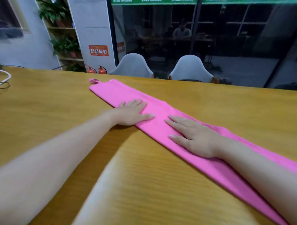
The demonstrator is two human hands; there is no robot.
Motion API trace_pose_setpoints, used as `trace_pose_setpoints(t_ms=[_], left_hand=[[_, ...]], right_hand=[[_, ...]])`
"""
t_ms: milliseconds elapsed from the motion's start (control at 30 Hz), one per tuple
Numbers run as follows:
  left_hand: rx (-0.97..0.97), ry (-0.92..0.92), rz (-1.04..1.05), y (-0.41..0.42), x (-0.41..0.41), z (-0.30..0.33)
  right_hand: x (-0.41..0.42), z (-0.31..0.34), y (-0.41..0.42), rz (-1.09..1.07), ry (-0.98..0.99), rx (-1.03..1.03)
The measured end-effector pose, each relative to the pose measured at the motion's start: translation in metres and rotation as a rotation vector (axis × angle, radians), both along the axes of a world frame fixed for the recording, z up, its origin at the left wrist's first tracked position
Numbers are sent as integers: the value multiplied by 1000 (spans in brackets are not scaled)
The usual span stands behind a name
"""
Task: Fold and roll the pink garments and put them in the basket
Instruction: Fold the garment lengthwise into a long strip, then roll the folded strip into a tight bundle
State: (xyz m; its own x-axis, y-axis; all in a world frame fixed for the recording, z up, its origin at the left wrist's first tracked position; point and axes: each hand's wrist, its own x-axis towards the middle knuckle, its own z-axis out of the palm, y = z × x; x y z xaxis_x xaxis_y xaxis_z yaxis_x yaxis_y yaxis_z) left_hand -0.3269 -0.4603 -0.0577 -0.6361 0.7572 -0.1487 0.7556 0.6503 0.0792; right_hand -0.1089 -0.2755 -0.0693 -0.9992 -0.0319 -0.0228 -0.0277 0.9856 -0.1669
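While both hands press flat, fingers straight and gripping nothing, on the garment (160, 128), its long axis runs diagonally across the table (48, 96), far-left to near-right. Left hand (133, 112) sits nearer the far end, right hand (192, 136) nearer the near end; no basket in view.

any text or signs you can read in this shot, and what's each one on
Nothing here reads clearly enough to quote.
Orange sign on the white pillar: small pictures and lines of print, too blurred to read.
Green banner above the dark windows: pale lettering, cut off and blurred, unreadable.
Second orange sign behind the glass: too dim and blurred.
Pink garment, under the left hand and right hand: no visible label or print.
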Motion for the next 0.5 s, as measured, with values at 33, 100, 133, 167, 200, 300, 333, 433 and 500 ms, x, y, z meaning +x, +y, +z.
trace_pose_setpoints(t_ms=[33,100,133,167,200,300,333,433,500], left_hand=[[15,11,-24,12,-16,-1],[45,23,-73,34,-42,-2],[61,24,-90,43,-52,-3],[76,26,-104,50,-59,-4],[90,28,-120,55,-65,-5],[116,28,-148,56,-68,-6],[129,39,-151,53,-66,-7],[175,175,-174,47,-57,-9],[195,297,-202,43,-50,-12]], right_hand=[[-13,0,4,-26,8,-2],[-37,0,13,-63,16,6],[-47,0,17,-72,17,6],[-54,1,21,-77,16,-1],[-59,1,23,-81,13,-10],[-58,2,24,-93,52,-53],[-54,4,21,-100,92,-62],[-33,11,20,-152,214,-2],[-10,15,27,-202,214,36]])
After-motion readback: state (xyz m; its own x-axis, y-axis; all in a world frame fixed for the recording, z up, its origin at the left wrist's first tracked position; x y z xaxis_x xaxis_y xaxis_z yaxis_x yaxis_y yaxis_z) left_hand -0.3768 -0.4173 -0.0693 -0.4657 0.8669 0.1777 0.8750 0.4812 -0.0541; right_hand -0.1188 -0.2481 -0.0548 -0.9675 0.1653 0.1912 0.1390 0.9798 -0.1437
